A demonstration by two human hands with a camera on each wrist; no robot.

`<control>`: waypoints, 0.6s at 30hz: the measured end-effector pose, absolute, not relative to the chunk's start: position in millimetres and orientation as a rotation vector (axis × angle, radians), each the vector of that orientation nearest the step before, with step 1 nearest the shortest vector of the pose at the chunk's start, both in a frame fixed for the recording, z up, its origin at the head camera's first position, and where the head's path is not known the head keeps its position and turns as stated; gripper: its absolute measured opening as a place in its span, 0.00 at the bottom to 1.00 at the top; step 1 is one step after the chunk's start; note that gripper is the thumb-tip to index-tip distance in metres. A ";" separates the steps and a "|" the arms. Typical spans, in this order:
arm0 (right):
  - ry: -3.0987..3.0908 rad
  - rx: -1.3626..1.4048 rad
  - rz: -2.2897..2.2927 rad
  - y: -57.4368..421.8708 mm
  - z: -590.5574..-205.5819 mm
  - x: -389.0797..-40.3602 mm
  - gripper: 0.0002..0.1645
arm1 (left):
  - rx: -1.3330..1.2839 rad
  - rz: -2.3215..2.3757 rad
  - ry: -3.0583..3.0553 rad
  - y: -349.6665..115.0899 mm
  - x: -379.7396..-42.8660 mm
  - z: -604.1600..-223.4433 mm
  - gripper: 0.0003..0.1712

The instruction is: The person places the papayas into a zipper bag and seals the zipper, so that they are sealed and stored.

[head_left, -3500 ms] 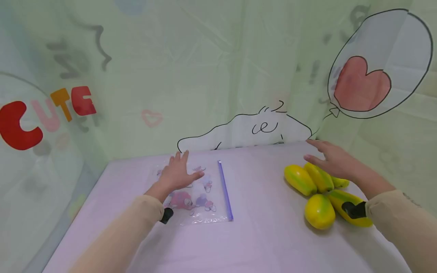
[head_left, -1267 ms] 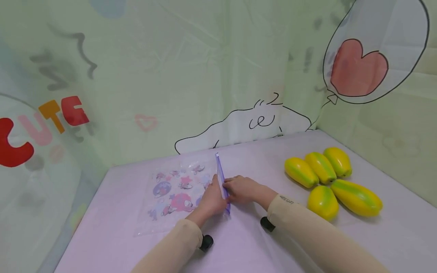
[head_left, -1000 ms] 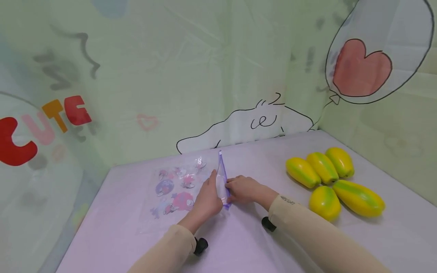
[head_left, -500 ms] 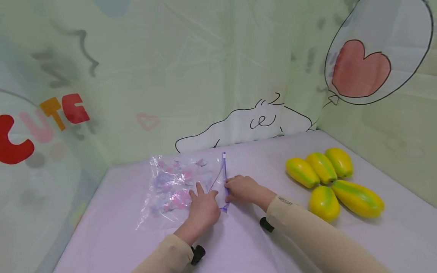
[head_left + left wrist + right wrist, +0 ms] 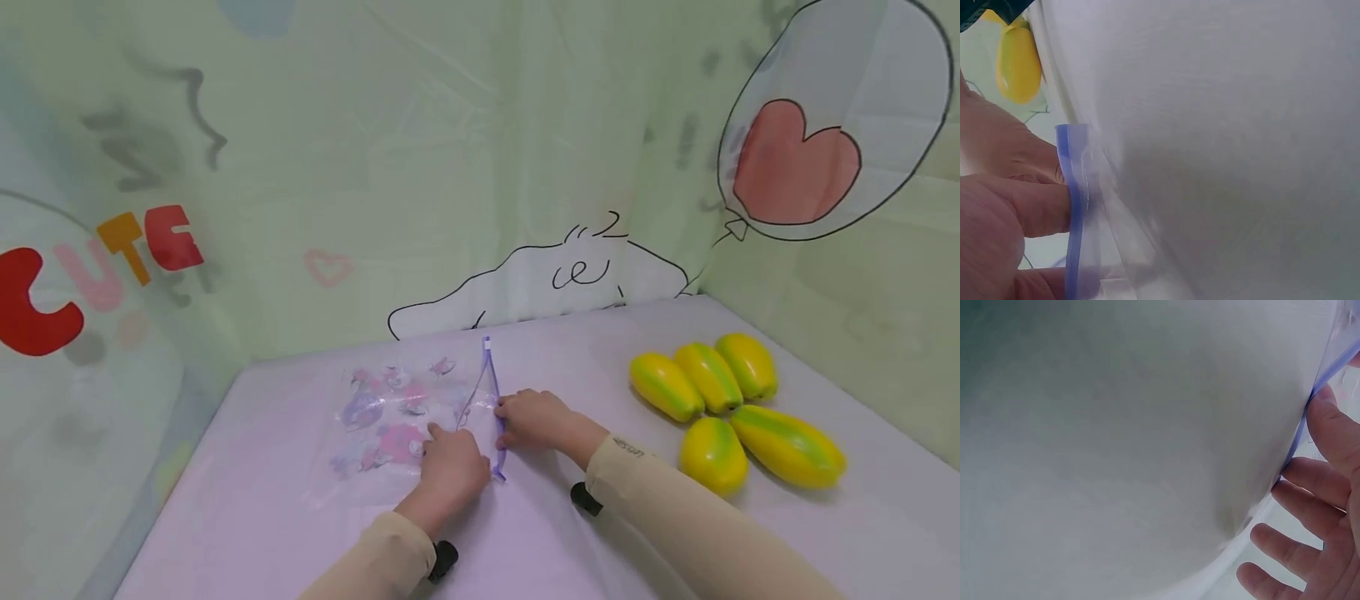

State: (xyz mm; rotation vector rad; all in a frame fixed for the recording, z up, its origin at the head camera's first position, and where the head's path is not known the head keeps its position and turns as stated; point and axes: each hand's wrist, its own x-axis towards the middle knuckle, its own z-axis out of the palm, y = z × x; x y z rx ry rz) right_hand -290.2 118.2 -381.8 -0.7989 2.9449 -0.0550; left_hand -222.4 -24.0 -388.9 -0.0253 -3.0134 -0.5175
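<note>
A clear zip bag [image 5: 390, 446] printed with pink and purple cartoon figures lies on the table, its purple zip edge towards the right. The mouth stands partly apart, one edge pulled leftward from the other. At the lip of the mouth, my left hand [image 5: 453, 471] pinches the upper edge, one finger extended over the bag. My right hand [image 5: 540, 421] pinches the other purple edge between thumb and index finger; in the right wrist view its remaining fingers are spread. A white slider [image 5: 487, 343] sits at the zip's far end. Some left fingertips are hidden.
Several yellow-green papayas [image 5: 714, 457] lie grouped on the right of the table. The table [image 5: 570, 542] has a pale lilac cover. A printed curtain [image 5: 450, 167] hangs behind and at both sides. Each wrist carries a small black camera [image 5: 444, 560].
Both hands came down from above the table to the bag's zip edge. The mouth has parted. The left hand's spread fingers have since drawn in; the right hand keeps its place.
</note>
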 end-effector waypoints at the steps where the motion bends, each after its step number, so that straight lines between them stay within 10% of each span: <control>1: 2.944 -0.796 -0.051 117.6 -381.6 -290.8 0.28 | -0.025 -0.518 -3.010 -23.8 -223.2 -389.5 0.23; 18: 2.889 -0.886 -0.092 120.8 -380.5 -296.7 0.32 | -0.071 -0.386 -2.988 -23.1 -231.8 -391.7 0.23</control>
